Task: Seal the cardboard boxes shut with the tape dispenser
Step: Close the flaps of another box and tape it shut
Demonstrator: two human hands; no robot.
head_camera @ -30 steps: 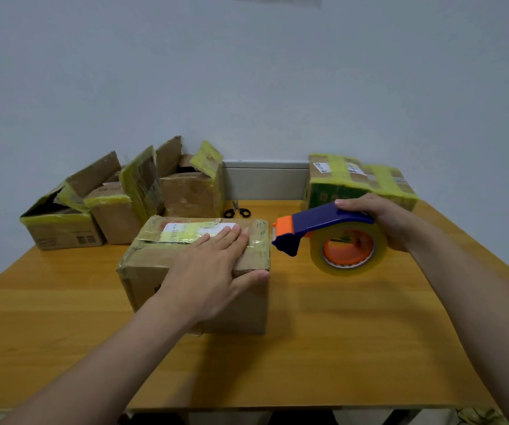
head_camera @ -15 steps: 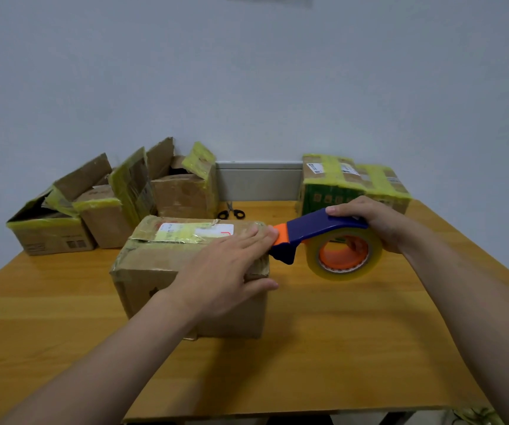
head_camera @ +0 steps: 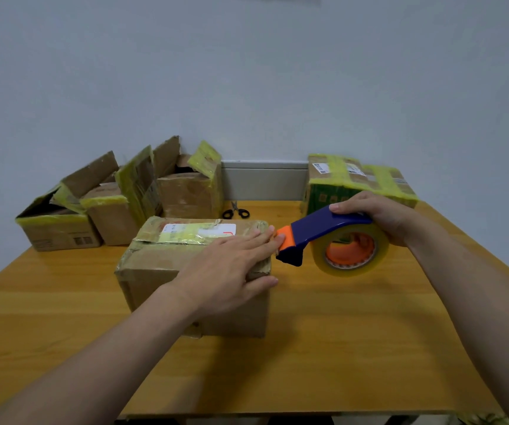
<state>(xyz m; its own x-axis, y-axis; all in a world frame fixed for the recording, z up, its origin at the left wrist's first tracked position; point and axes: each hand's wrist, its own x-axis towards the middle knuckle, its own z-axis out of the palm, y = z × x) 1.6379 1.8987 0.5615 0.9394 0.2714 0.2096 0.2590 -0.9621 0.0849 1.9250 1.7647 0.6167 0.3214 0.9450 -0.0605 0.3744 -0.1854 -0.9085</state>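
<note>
A closed brown cardboard box point(head_camera: 161, 271) sits near the middle of a yellow-orange wooden table point(head_camera: 339, 348). A row of open, yellow-taped cardboard boxes point(head_camera: 109, 222) lines the far left edge. Small black-handled scissors point(head_camera: 236, 212) lie by the far edge, and a sealed green-sided box point(head_camera: 327, 197) occupies the far right corner.

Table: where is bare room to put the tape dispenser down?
Bare wood lies right of the closed box, under the tape dispenser, and along the near edge of the table. A small gap sits between the scissors and the taped box. The back left is crowded with open boxes.
</note>
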